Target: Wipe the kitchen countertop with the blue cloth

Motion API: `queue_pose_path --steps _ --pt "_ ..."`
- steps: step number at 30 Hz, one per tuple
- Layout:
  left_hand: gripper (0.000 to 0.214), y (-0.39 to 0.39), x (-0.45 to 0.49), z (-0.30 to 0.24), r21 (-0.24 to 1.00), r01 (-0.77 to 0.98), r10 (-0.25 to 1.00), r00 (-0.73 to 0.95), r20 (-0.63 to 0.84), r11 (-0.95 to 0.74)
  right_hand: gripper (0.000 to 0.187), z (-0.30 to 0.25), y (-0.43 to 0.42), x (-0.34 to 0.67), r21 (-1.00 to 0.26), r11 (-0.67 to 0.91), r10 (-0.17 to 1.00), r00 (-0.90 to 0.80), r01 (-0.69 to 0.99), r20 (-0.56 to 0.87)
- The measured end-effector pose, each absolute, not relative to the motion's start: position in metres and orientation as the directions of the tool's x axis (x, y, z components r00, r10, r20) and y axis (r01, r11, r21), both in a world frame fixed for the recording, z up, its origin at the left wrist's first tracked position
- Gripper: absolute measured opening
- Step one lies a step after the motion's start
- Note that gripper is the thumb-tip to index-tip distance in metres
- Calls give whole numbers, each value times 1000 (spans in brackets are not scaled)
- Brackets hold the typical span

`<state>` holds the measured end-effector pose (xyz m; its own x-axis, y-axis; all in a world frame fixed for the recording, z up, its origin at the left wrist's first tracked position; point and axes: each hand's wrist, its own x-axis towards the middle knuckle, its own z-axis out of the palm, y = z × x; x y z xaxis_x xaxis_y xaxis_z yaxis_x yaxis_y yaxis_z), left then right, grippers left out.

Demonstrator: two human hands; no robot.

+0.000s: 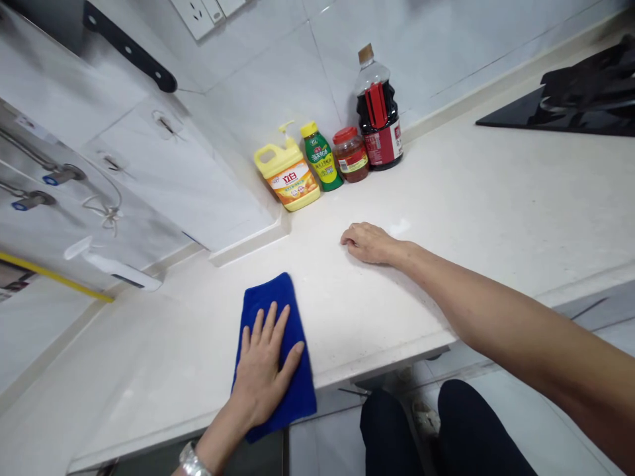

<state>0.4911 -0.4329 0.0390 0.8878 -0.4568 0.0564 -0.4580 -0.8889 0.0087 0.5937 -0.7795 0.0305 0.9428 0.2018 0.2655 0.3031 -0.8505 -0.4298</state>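
Observation:
My left hand (262,370) lies flat with spread fingers on a folded blue cloth (299,383), pressing it against the pale countertop (347,311). The cloth's lower end hangs slightly over the counter's front edge. My right hand (368,242) rests on the countertop to the right of the cloth, its fingers curled inward, with nothing visible in them. Behind it along the wall stand a yellow pump jug of detergent (292,178), a green squeeze bottle with a yellow cap (322,158), a red-lidded jar (351,155) and a large bottle of dark sauce (380,116).
A black cooktop (560,109) sits at the far right. On the left, a boxed-in tiled column (198,172) juts out. A white handled tool (119,270) leans by the wall below two pipe valves (62,175). A cleaver with a black handle (131,46) hangs upper left.

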Motion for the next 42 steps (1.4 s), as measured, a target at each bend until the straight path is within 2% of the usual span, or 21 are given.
queue_pose_path --steps 5,10,14,18,23,27,36,42 --pt "74 -493 488 42 53 -617 -613 787 65 -785 32 32 -780 598 -473 -836 176 953 277 247" --pt "76 -538 498 44 114 -658 -660 751 20 -744 32 32 -783 600 -515 -808 176 951 286 253" --pt "76 -555 516 47 146 -663 -671 742 -6 -734 38 28 -791 600 -523 -808 52 917 271 395" --pt "71 -558 536 51 113 -658 -664 747 -34 -745 38 25 -798 595 -548 -819 -76 914 172 400" --pt "67 -563 565 54 53 -591 -593 804 -40 -805 38 25 -796 589 -516 -841 -31 939 161 344" --pt "65 -567 595 52 51 -555 -557 830 -36 -830 37 23 -798 594 -515 -845 -33 948 143 318" --pt "66 -536 652 54 115 -565 -571 821 -26 -817 34 21 -805 602 -517 -841 -13 949 159 314" --pt "71 -475 655 55 124 -585 -591 806 -25 -802 32 21 -808 599 -526 -825 13 939 204 343"
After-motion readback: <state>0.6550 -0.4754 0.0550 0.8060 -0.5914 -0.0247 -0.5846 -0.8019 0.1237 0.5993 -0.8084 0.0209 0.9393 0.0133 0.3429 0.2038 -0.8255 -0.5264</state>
